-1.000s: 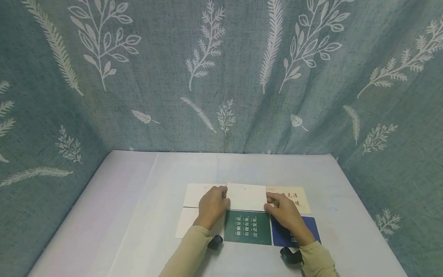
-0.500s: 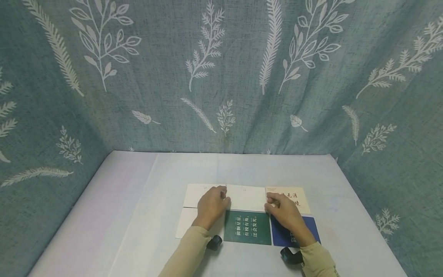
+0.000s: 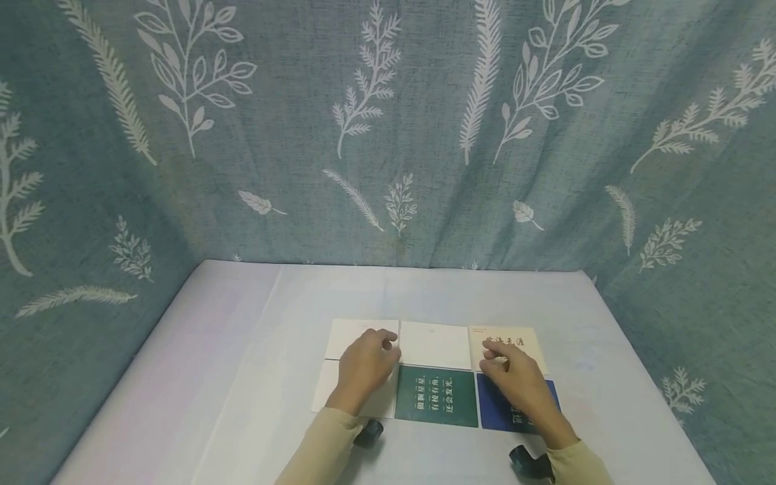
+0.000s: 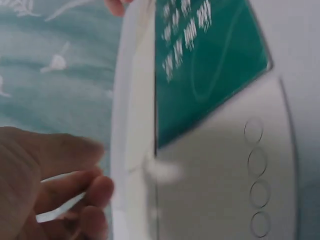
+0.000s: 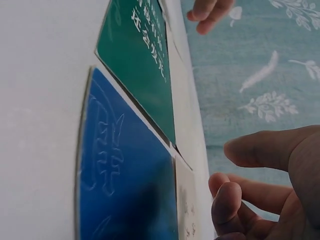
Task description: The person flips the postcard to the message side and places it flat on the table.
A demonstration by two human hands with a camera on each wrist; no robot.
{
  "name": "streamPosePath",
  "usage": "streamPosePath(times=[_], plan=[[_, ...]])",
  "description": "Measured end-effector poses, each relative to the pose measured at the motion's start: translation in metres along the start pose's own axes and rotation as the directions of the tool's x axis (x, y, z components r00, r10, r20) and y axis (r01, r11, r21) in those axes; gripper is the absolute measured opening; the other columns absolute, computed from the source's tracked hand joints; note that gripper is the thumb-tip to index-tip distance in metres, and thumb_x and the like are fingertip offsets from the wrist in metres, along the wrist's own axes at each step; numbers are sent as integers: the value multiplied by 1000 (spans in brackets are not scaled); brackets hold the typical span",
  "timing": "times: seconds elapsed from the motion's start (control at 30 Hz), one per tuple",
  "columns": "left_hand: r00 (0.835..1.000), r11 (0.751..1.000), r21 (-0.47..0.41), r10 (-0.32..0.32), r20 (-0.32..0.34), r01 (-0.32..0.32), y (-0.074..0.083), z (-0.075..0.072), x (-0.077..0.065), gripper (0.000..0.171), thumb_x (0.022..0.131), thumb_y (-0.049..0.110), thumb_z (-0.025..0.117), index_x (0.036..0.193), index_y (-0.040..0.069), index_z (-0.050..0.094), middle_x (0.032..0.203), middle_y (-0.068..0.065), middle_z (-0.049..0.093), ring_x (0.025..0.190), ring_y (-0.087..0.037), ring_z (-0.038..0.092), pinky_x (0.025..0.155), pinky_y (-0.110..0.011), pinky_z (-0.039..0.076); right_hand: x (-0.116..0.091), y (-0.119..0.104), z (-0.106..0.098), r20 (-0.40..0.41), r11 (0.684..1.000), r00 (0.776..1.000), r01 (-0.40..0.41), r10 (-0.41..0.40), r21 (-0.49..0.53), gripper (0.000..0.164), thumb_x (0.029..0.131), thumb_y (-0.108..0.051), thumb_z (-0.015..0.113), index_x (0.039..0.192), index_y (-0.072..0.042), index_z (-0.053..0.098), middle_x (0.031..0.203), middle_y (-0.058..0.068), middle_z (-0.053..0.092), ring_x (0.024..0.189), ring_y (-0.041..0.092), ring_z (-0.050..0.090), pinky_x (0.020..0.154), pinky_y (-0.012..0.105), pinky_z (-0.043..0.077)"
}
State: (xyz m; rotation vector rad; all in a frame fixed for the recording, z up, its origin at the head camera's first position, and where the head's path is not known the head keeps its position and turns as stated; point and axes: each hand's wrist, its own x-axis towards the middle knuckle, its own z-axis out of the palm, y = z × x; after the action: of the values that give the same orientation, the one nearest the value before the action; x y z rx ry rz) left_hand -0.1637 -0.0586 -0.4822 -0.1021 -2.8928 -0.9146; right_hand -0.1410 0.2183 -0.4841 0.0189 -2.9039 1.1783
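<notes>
Cards lie flat in two rows of three on the white table. In the far row are a blank white card (image 3: pixel 350 333), a second white card (image 3: pixel 435 347) and a cream card (image 3: pixel 526 342) with dark writing. The near row has a white card (image 3: pixel 326 391) with printed circles (image 4: pixel 259 162), a green card (image 3: pixel 436 396) with white writing, and a blue card (image 3: pixel 500 407). My left hand (image 3: pixel 366 364) hovers over the left white cards, fingers loosely bent, holding nothing. Above the cream and blue cards is my right hand (image 3: pixel 518 378), thumb and fingers apart, also holding nothing.
The table (image 3: pixel 254 391) extends around the cards on all sides. A teal curtain (image 3: pixel 424 188) with white leaf prints encloses its back and sides. A dark wrist device (image 3: pixel 368 434) sits at the left sleeve, another dark device (image 3: pixel 529 463) at the right one.
Both hands have drawn apart from the edges of the middle white card, the left hand slightly leftward and the right hand rightward. The cards keep their arrangement; the head view shifts a little.
</notes>
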Motion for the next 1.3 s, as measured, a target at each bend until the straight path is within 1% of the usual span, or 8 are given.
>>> streamPosePath(times=[0.1,0.23,0.4,0.57,0.83,1.0,1.13,1.3], plan=[[999,1000,22,18,47,-19,3,-2,-11,24,88,23,71,109,13,76,90,3,69,70,-10,58,58,-27,48,-6,0,-4,9,1000,1000,1,-1,-11,44,95,-22,69,136,-7,63,116,10,71,86,17,69,84,45,52],[995,998,49,34,98,-39,7,-4,-24,22,87,24,75,105,12,77,83,5,65,66,-8,55,57,-26,47,-13,-2,-5,27,1000,1000,7,-6,-27,42,94,-22,72,132,-6,65,112,7,72,74,11,58,70,32,47],[992,997,65,43,121,-51,10,-4,-31,23,87,25,77,103,9,77,78,4,63,62,-8,51,56,-25,47,-20,-5,-2,59,998,998,3,0,-63,40,93,-21,73,128,-5,68,94,0,64,67,13,48,59,27,39],[990,995,88,38,137,-50,9,-2,-35,25,86,25,77,103,8,77,75,5,60,61,-9,49,56,-25,46,-27,-8,0,102,996,994,-31,39,-78,37,92,-23,73,125,-7,71,81,-2,54,68,14,48,58,28,39],[990,993,101,44,134,-58,5,-3,-37,24,85,25,77,103,9,77,76,5,60,65,-9,51,58,-27,47,-27,-5,5,101,997,994,-47,52,-54,35,91,-21,74,123,-8,72,87,-5,60,69,13,49,57,26,40],[989,995,89,24,144,-37,3,-4,-38,25,85,25,77,104,10,78,79,4,62,68,-10,55,61,-29,49,-28,-3,8,109,999,993,-29,33,-47,33,90,-20,75,121,-8,73,89,-6,61,68,12,48,57,26,39],[989,995,95,16,145,-30,3,-3,-38,24,85,25,77,104,10,78,80,5,62,69,-10,55,61,-29,49,-28,-4,8,127,998,992,-21,28,-62,35,89,-21,75,121,-7,73,89,-5,60,71,13,48,60,27,40],[989,992,120,27,147,-45,6,-1,-38,25,85,24,76,104,7,78,76,3,61,63,-10,50,55,-26,45,-27,-10,6,147,996,989,-9,23,-89,34,89,-24,77,118,-8,74,92,-3,61,80,14,52,68,32,44]])
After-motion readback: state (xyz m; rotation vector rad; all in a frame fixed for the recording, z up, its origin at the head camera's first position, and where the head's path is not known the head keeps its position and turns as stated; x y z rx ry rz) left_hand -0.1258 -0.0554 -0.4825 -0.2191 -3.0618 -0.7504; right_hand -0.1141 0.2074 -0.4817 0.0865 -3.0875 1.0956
